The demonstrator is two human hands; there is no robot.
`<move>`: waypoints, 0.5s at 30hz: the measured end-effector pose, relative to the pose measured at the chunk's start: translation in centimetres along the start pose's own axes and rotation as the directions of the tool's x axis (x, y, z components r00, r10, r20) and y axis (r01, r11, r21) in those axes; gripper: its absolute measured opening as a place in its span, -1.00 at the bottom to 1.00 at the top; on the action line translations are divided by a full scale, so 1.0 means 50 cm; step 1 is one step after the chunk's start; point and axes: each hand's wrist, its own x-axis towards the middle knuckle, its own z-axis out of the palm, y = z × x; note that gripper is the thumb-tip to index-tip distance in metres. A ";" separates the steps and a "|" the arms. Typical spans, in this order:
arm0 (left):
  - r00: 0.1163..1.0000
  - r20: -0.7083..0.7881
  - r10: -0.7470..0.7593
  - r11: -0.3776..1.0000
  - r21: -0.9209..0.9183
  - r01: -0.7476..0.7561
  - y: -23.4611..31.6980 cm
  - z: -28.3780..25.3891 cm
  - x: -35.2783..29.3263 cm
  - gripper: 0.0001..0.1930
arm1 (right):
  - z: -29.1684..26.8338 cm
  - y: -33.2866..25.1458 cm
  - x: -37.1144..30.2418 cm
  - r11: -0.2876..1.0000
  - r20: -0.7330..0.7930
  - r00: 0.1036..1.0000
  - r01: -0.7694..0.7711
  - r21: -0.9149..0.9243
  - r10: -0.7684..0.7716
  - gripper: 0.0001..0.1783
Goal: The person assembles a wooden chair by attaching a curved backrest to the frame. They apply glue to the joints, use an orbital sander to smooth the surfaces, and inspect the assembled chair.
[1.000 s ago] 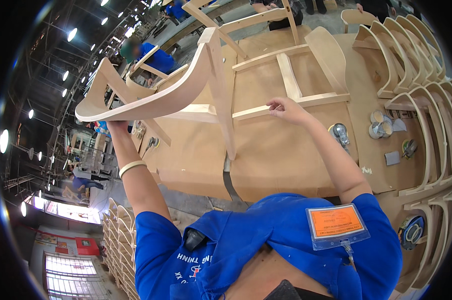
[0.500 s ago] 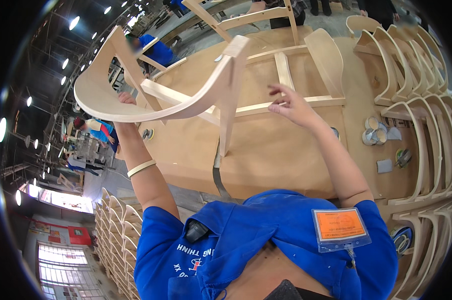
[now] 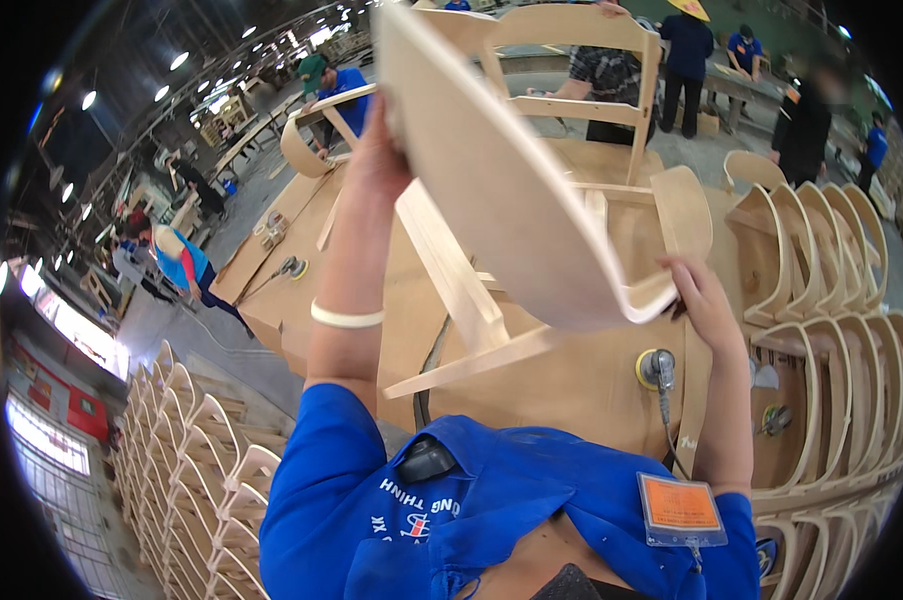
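Head view, chair frame: we see a pale wooden chair frame (image 3: 512, 180) lifted off the bench (image 3: 592, 390) and held up in front of the camera, tilted, its broad curved seat panel facing us and its legs and rails pointing down toward the bench.
Head view, left hand: our left hand (image 3: 380, 150) is raised high and closed around the upper left edge of the frame; a pale band sits on that forearm.
Head view, right hand: our right hand (image 3: 697, 295) grips the lower right corner of the curved panel, fingers wrapped on its rim.
Head view, bench: it is covered with brown board; a round sander (image 3: 657, 370) with a yellow-edged pad lies on it just below the right hand, cord trailing toward us.
Head view, right side: a row of curved chair frames (image 3: 832, 330) stands packed along the bench.
Head view, lower left: a stack of chair frames (image 3: 197, 450) stands on the floor.
Head view, background: another chair frame (image 3: 592, 70) stands upright at the far end of the bench, and other workers (image 3: 692, 60) stand beyond it.
Head view, clothing: we wear a blue shirt with an orange badge (image 3: 680, 508) clipped on.
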 end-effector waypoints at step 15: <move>0.755 0.046 -0.654 0.691 0.443 0.571 -0.260 -0.438 0.096 -0.43 | 0.558 0.381 -0.028 0.493 0.620 0.638 -0.762 0.420 0.457 -0.58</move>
